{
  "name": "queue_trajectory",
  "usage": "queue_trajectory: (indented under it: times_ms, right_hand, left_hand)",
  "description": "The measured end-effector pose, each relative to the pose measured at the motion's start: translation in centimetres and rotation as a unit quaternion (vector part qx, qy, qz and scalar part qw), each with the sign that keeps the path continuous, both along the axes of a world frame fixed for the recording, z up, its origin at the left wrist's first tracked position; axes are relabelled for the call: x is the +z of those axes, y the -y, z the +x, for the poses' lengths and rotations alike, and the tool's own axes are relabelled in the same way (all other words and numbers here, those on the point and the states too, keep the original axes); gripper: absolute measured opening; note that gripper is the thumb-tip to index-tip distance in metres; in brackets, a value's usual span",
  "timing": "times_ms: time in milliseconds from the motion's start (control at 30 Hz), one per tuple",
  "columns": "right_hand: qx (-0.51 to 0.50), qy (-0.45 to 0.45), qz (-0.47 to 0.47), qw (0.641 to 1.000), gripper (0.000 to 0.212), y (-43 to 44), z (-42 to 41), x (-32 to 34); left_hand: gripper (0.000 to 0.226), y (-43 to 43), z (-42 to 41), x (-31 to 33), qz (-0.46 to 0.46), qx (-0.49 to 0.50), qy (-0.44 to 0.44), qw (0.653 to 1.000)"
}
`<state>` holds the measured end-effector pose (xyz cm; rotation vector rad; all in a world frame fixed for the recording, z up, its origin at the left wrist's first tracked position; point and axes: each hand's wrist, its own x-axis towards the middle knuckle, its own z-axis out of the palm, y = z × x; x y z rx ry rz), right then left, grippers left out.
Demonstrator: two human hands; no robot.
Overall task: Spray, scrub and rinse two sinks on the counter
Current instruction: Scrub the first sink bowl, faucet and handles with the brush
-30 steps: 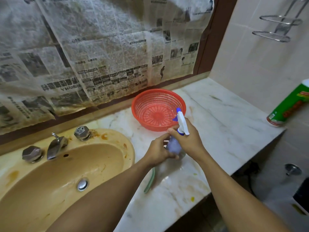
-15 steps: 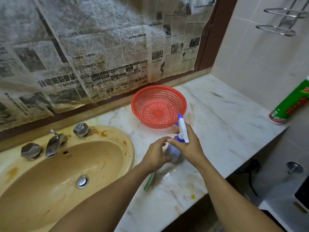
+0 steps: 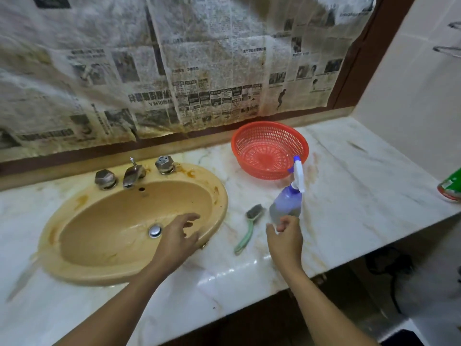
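A stained tan sink (image 3: 82,245) is set in the marble counter (image 3: 361,196), with a metal tap and two knobs (image 3: 133,172) at its back. A blue spray bottle (image 3: 288,203) with a white trigger head stands upright on the counter to the sink's right. A green-handled scrub brush (image 3: 249,226) lies between the sink and the bottle. My left hand (image 3: 178,238) hovers over the sink's right rim, fingers spread and holding nothing. My right hand (image 3: 284,239) is just in front of the bottle's base, fingers loosely curled, holding nothing.
A red plastic basket (image 3: 270,152) sits behind the bottle near the wall. A green can (image 3: 450,187) lies at the counter's far right edge. Newspaper (image 3: 174,66) covers the wall behind. The counter's front edge drops off below my arms.
Both hands have let go of the spray bottle, which now stands on the counter. My left hand moved left over the sink. The brush is uncovered. The view swung left.
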<state>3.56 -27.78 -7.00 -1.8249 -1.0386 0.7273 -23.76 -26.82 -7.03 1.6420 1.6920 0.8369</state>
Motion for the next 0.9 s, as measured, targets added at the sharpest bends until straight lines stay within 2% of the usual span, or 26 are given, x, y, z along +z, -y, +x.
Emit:
queue_trajectory:
  times_ms: [100, 200, 300, 400, 500, 600, 767, 900]
  right_hand:
    - [0.100, 0.027, -0.059, 0.993, 0.028, -1.5, -1.8, 0.2]
    - [0.159, 0.105, -0.121, 0.974, 0.027, -3.3, -3.2, -0.5]
    - [0.135, 0.153, -0.181, 0.962, 0.028, -4.7, -4.5, -1.2]
    - [0.077, 0.176, -0.238, 0.952, 0.041, -5.7, -5.5, -1.4]
    - [0.053, 0.200, -0.263, 0.942, 0.040, -5.8, -6.5, -2.1]
    - [0.056, 0.225, -0.245, 0.941, 0.028, -5.5, -8.0, -2.6]
    - [0.119, 0.202, -0.114, 0.965, 0.018, -5.4, -12.1, -1.9]
    - [0.169, 0.172, -0.051, 0.969, 0.017, -5.5, -16.1, 0.6]
  left_hand:
    - [0.039, 2.1, -2.4, -0.2, -0.013, 0.012, -0.016, 1.000]
    - [0.039, 3.3, -4.8, -0.3, -0.022, 0.008, -0.050, 0.998]
    - [0.039, 3.8, -7.3, -0.3, -0.023, -0.005, -0.092, 0.996]
    - [0.039, 4.1, -10.2, -0.8, -0.033, -0.004, -0.122, 0.992]
    - [0.042, 4.0, -13.3, -1.6, -0.065, -0.028, -0.166, 0.984]
    - [0.044, 3.9, -16.4, -2.0, -0.083, -0.052, -0.198, 0.975]
    - [0.063, 3.7, -20.5, -2.4, -0.100, -0.077, -0.192, 0.973]
    - [0.054, 3.5, -23.4, -2.5, -0.084, -0.103, -0.209, 0.969]
